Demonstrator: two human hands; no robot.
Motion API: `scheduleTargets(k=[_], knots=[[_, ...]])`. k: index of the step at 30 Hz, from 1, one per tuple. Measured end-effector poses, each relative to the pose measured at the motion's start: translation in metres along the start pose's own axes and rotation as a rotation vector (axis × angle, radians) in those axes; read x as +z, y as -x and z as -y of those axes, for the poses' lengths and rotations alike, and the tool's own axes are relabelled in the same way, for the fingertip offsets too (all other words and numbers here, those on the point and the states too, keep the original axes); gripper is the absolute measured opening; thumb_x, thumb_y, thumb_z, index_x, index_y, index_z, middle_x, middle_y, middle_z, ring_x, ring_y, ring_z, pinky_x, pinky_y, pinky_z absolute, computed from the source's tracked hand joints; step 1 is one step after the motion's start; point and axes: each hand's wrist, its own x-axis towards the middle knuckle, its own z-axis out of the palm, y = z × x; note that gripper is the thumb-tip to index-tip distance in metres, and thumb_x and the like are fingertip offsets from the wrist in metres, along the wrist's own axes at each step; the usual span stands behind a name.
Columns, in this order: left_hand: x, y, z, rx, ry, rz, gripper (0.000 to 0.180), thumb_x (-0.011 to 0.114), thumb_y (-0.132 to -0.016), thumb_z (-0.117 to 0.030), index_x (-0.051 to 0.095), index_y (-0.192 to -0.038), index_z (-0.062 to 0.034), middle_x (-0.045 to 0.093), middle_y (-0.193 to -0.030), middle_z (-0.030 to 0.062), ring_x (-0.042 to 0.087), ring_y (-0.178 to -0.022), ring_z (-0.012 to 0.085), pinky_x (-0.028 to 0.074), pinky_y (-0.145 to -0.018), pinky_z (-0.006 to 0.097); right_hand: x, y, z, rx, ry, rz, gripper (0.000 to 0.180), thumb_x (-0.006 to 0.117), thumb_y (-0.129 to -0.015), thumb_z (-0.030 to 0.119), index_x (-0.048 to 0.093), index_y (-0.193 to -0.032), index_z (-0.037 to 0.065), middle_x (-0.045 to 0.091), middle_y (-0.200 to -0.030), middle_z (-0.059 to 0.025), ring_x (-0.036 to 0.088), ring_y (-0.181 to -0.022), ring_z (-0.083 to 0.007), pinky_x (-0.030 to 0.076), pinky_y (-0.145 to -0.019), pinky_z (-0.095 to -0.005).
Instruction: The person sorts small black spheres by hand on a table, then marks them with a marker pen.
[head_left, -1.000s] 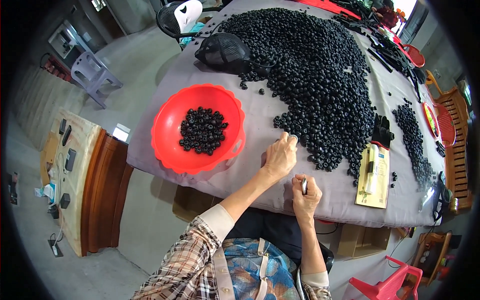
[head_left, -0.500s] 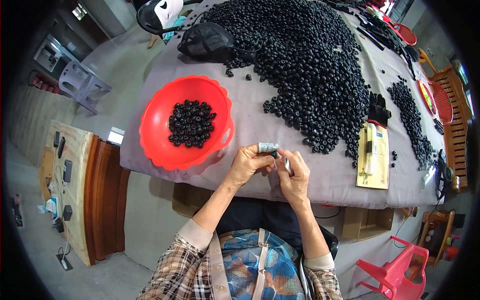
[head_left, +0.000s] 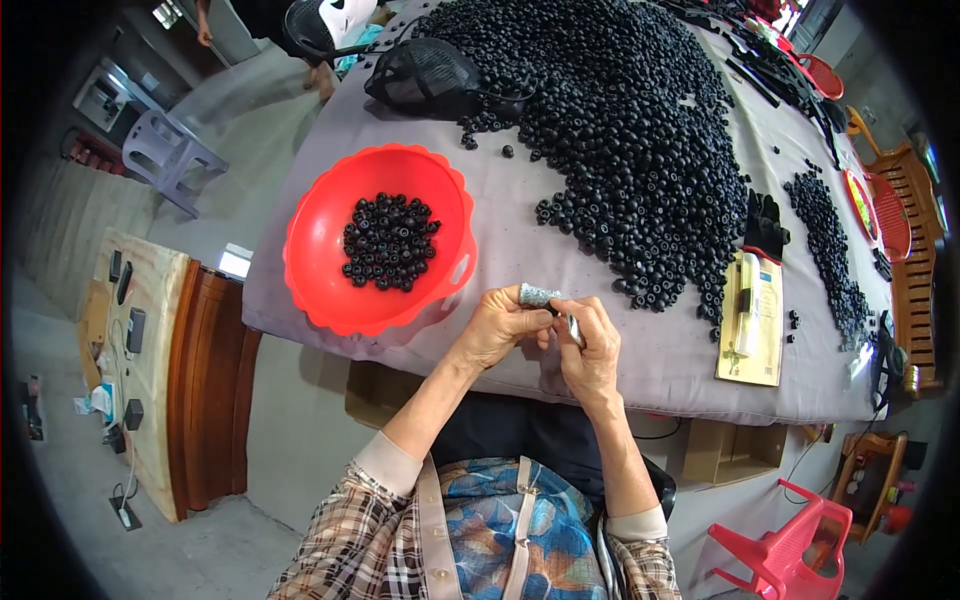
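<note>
My left hand (head_left: 497,328) is closed in a pinch near the table's front edge. A grey fabric wrap (head_left: 538,296) covers its index finger. Between the fingertips is a small dark piece, mostly hidden, seemingly like the round black parts (head_left: 625,200) heaped beyond. My right hand (head_left: 592,352) is closed around a small silvery tool (head_left: 574,330), whose kind I cannot make out; its fingertips meet those of my left hand at the piece. To the left stands a red scalloped bowl (head_left: 312,280) with several black parts (head_left: 390,242) gathered in its middle.
A black mesh bag (head_left: 425,78) lies beside the heap. On the right are a yellow packet (head_left: 765,335), a black glove (head_left: 766,225) and a smaller pile of black parts (head_left: 828,250). A pink chair (head_left: 785,545) stands below the table's right side. Another person (head_left: 260,25) is at the far left.
The view has shifted slightly, so the table's contents sit a little further right. My hands stay together, with small finger movements at the piece. Another person's arm and legs have appeared at the far left.
</note>
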Motion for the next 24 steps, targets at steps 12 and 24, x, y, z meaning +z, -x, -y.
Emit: scheduleTargets(k=[12,24], knots=[[0.005,0.006,0.003,-0.004,-0.110,-0.051,0.012,0.063,-0.083,-0.009,0.062,-0.094,-0.0047,0.057,-0.065,0.0007,0.052,-0.054,0.0070,0.040,-0.046,0.019,0.002,0.016,0.003,0.223,-0.145,-0.077,0.019,0.057,-0.081,-0.001,0.055,-0.100,0.002,0.053,-0.078,-0.0038,0.049,-0.066,-0.0112,0.040,-0.057,-0.0242],[0.003,0.005,0.005,-0.010,-0.142,-0.068,0.012,0.060,-0.086,-0.011,0.061,-0.097,-0.0072,0.054,-0.064,-0.0025,0.047,-0.054,0.0042,0.037,-0.047,0.019,-0.003,0.021,0.005,0.198,-0.123,-0.033,0.022,0.061,-0.081,0.005,0.060,-0.101,-0.001,0.055,-0.079,-0.0090,0.052,-0.062,-0.0154,0.042,-0.056,-0.0258]])
